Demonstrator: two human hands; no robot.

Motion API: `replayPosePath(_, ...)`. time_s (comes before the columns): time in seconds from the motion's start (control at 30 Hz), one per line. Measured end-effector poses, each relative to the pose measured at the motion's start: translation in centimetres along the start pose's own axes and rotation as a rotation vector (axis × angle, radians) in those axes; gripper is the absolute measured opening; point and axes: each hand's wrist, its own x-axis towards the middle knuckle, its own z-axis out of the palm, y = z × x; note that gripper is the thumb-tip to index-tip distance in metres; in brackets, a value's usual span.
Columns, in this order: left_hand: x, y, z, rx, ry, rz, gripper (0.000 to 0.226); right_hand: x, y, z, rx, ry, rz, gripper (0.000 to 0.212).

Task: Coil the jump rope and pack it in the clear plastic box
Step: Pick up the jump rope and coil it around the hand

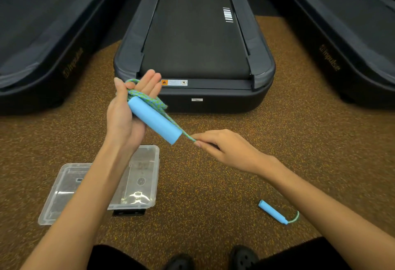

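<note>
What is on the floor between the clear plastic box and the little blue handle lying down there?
Nothing: in the head view, only bare speckled brown floor lies between the clear plastic box and the blue foam handle.

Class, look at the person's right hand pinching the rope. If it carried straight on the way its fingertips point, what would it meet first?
The right hand points up-left along the rope. It would probably first meet the end of the blue foam handle lying across the left hand, though depth is uncertain.

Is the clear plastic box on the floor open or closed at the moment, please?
Open: the clear plastic box has no lid on; its lid lies beside it.
</note>
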Motion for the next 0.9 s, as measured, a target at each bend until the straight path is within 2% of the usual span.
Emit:
replayPosePath(0.1, 0.5, -0.2, -1.4, 0.269, 0.077, 0.113, 0.034, -0.5, -0.3, -1.1, -0.027, 0.025, -0.033, 0.031)
replayPosePath(0.17, 0.2, -0.8, -1.9, 0.467, 0.070, 0.112, 0.033, -0.7, -0.3, -1.6, -0.026, 0.063, -0.054, 0.028)
replayPosePath(0.27, -0.4, -1.8, -1.9, 0.800, -0.058, 0.064, 0.033, -0.6, -0.4, -2.0, -0.002, 0.143, -0.081, 0.022)
replayPosePath(0.33, -0.9, -2.3, -1.5, 0.895, -0.175, -0.020, 0.032, -0.4, -0.6, -2.2, 0.044, 0.205, -0.093, 0.018)
replayPosePath(0.47, -2.2, -3.4, -0.6, 0.885, -0.338, -0.218, 0.030, 0.1, -0.5, -2.6, 0.171, 0.317, -0.092, 0.016)
replayPosePath(0.63, -3.4, -4.8, 0.1, 0.832, -0.549, -0.441, 0.033, 0.2, -0.2, -2.7, 0.245, 0.371, -0.066, 0.013)
replayPosePath(0.9, -4.0, -5.5, 0.6, 0.694, -0.539, -0.521, 0.052, 0.2, 0.2, -3.0, 0.432, 0.407, 0.048, 0.005)
